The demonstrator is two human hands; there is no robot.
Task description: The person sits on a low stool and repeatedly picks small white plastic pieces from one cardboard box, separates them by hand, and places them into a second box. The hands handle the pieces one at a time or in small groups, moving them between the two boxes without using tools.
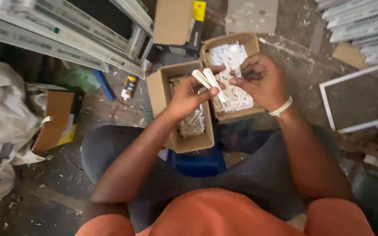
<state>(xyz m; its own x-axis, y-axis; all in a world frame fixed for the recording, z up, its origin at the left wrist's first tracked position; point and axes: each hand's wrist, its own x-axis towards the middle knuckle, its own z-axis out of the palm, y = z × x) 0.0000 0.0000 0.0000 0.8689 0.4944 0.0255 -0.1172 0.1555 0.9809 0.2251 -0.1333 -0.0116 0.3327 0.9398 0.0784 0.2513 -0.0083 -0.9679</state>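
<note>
A dusty, debris-strewn concrete floor (62, 183) lies dim under soft light, with long white frame profiles (66, 30) stacked upper left, a white-framed panel (359, 98) at right and crumpled sacking (1, 118) far left.

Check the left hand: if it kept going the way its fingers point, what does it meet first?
Likely the right hand. The left hand, holding two white strips, points up and right toward it, fingertips nearly touching. Depth is unclear; beyond lies the cardboard box of white pieces.
</note>
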